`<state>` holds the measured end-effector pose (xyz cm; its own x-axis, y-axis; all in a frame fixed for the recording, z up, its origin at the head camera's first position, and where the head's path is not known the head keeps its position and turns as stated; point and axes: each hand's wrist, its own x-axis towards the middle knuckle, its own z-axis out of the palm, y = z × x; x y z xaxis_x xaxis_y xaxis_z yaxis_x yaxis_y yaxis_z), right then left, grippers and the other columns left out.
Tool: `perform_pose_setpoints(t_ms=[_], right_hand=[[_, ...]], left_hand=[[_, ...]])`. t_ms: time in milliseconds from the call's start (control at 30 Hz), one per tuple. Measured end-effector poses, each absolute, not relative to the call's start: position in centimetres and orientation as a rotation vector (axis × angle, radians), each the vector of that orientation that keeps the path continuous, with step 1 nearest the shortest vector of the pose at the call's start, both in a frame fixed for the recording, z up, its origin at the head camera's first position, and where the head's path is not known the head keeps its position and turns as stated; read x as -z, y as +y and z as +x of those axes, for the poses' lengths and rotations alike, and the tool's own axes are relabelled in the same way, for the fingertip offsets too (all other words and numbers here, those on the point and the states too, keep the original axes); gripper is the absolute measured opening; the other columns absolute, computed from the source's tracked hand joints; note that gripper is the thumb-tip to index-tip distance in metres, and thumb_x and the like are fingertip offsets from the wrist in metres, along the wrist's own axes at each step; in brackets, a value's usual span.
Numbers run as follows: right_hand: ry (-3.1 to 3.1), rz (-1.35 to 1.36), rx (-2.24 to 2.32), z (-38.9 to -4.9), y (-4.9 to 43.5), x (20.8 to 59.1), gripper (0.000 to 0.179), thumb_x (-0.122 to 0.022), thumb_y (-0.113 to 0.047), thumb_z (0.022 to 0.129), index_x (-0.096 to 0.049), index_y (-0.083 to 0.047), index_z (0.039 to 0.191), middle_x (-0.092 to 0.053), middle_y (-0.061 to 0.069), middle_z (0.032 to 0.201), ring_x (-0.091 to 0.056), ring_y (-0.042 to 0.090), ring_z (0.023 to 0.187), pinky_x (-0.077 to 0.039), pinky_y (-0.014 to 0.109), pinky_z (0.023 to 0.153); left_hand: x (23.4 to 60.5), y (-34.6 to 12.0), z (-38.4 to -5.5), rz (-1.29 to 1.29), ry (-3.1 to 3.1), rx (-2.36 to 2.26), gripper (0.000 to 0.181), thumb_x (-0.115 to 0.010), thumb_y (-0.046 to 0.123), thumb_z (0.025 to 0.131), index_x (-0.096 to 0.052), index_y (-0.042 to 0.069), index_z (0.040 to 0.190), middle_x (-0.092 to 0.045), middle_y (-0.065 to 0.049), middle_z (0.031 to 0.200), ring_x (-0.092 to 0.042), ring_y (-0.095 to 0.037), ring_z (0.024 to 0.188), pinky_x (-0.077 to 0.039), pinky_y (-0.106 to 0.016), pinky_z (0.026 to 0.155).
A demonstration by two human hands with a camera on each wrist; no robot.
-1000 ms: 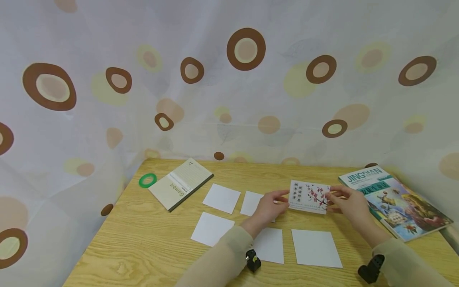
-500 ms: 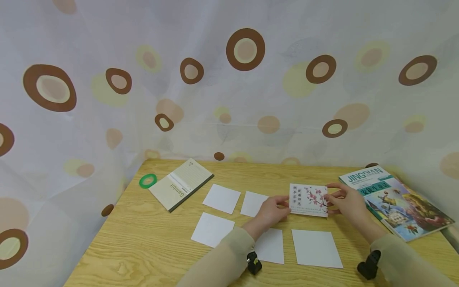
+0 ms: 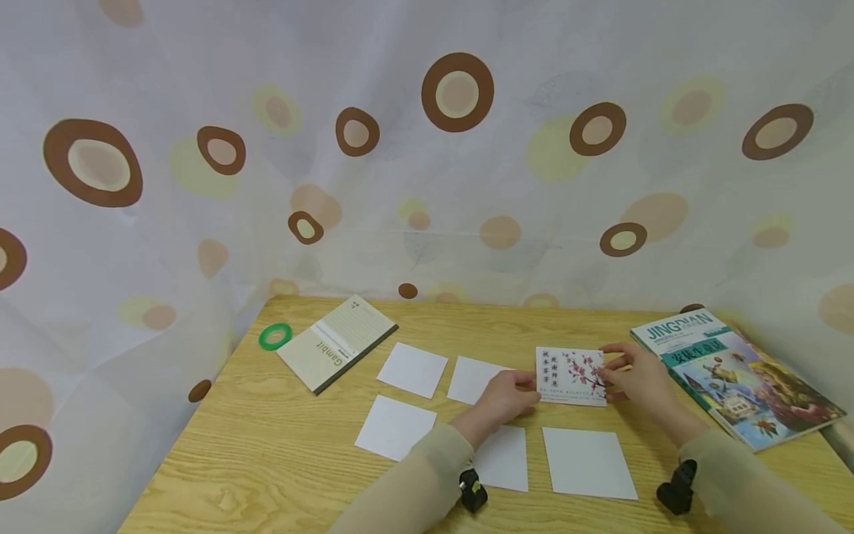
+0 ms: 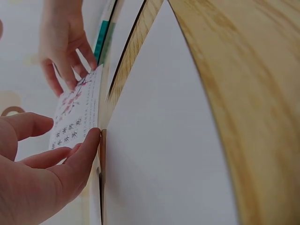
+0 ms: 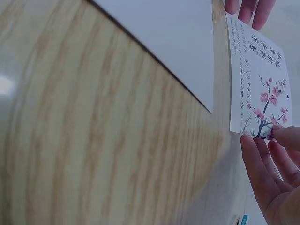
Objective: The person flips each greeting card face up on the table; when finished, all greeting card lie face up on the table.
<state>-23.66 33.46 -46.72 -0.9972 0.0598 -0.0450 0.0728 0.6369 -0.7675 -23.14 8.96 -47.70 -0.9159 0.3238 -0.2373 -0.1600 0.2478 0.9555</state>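
It looks like a desk corner screened off indoors, though whether in a home or an office cannot be told. A wood-grain table (image 3: 220, 467) stands against pale sheeting (image 3: 414, 170) printed with brown rings and pastel spots, which runs along the back and sides (its creases suggest a hanging rather than bare wall). A notebook (image 3: 336, 345) and a glossy magazine (image 3: 740, 378) give it a study-desk look.

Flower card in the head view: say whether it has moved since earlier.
Yes: the flower card has shifted slightly down and left in view, away from the magazine.
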Motion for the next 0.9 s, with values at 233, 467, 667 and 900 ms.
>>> perform_pose_setpoints(t_ms=[233,467,667,900], right_hand=[[2.856,0.118,1.284,-24.2,33.4,47.3,0.049,-0.070,-0.005,0.090,-0.049,0.006,0.134,-0.063,0.027,0.104,-0.067,0.019,0.071,-0.060,0.031,0.058],[2.848,0.164,1.232,-24.6,33.5,47.6,0.050,-0.073,-0.007,0.089,-0.051,0.005,0.133,-0.065,0.025,0.102,-0.063,0.018,0.068,-0.059,0.028,0.059],[2.860,0.148,1.170,-24.9,33.7,48.0,0.051,-0.074,-0.010,0.089,-0.052,0.004,0.133,-0.066,0.024,0.101,-0.063,0.017,0.068,-0.058,0.025,0.060],[2.892,0.148,1.109,-24.9,33.8,48.1,0.052,-0.076,-0.014,0.087,-0.054,0.005,0.131,-0.068,0.023,0.099,-0.061,0.017,0.067,-0.055,0.023,0.058]], left_hand=[[47.8,9.0,-23.1,0.121,2.096,-1.732,0.044,-0.066,0.002,0.091,-0.058,-0.003,0.134,-0.065,-0.005,0.112,-0.063,-0.012,0.093,-0.060,-0.028,0.079],[48.1,8.8,-23.2,0.131,2.057,-1.759,0.046,-0.066,0.001,0.090,-0.057,-0.002,0.135,-0.065,-0.005,0.111,-0.062,-0.012,0.093,-0.060,-0.029,0.079],[48.1,8.8,-23.2,0.094,1.992,-1.793,0.052,-0.065,0.000,0.090,-0.052,-0.001,0.140,-0.065,-0.008,0.115,-0.064,-0.014,0.096,-0.060,-0.030,0.080],[48.0,8.7,-23.1,0.068,1.947,-1.814,0.057,-0.067,-0.001,0.090,-0.048,-0.001,0.144,-0.066,-0.010,0.118,-0.067,-0.018,0.099,-0.060,-0.031,0.081]])
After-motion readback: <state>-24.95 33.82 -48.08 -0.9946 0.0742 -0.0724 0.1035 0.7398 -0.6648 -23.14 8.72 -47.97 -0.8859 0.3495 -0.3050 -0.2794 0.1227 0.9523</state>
